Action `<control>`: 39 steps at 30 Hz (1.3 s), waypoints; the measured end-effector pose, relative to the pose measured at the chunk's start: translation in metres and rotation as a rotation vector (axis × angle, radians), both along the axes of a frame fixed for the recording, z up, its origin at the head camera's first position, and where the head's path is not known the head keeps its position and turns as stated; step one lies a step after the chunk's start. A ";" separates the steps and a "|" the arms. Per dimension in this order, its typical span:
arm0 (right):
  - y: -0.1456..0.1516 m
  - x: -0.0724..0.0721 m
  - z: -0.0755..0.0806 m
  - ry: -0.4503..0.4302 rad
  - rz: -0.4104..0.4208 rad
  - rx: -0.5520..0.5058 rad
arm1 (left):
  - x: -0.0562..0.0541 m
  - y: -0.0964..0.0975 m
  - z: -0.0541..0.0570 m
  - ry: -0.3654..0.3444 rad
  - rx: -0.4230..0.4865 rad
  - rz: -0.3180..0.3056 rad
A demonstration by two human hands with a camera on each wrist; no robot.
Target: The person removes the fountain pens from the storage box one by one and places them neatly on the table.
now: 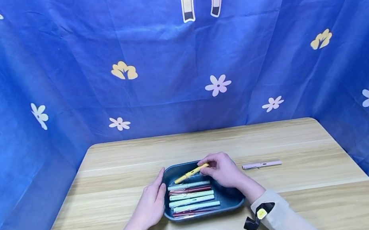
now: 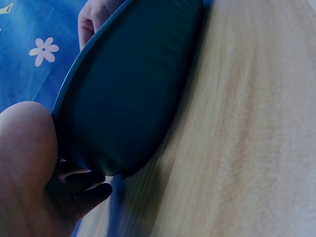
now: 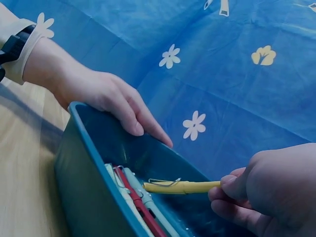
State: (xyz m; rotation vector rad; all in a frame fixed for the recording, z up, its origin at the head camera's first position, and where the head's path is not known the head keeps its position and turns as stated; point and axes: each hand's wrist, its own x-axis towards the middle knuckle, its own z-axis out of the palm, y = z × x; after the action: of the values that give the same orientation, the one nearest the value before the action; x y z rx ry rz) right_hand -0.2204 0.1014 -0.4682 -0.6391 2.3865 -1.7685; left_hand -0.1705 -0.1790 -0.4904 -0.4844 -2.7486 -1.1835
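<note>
A dark teal plastic bin (image 1: 228,200) sits on the table, its left end held by my left hand (image 1: 152,202). In the right wrist view that hand's thumb (image 3: 132,123) laps over the rim. Between thumb and fingertips my right hand (image 1: 223,170) pinches one end of a yellow pen (image 1: 191,173). The pen slants over the back part of the bin, its clip end pointing left. Several pale green and dark red pens lie side by side in the bin, among them a dark red pen (image 3: 133,197) and a pale green pen (image 1: 196,207).
A lilac pen (image 1: 262,164) lies on the wooden table (image 1: 111,158) to the right of the bin. Blue cloth (image 1: 170,73) printed with flowers and animal legs surrounds the table at the back and both sides. A black strap (image 1: 258,216) hangs at the right wrist.
</note>
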 end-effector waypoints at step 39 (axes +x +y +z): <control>0.058 0.009 0.033 -0.124 -0.019 -0.307 | 0.001 0.001 0.002 -0.016 0.005 0.004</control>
State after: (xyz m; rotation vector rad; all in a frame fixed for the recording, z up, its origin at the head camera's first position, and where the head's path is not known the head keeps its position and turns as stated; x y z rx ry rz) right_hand -0.2117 0.1595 -0.4356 -0.5193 2.0670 -2.1367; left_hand -0.1698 -0.1785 -0.4884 -0.4707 -2.7579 -1.1990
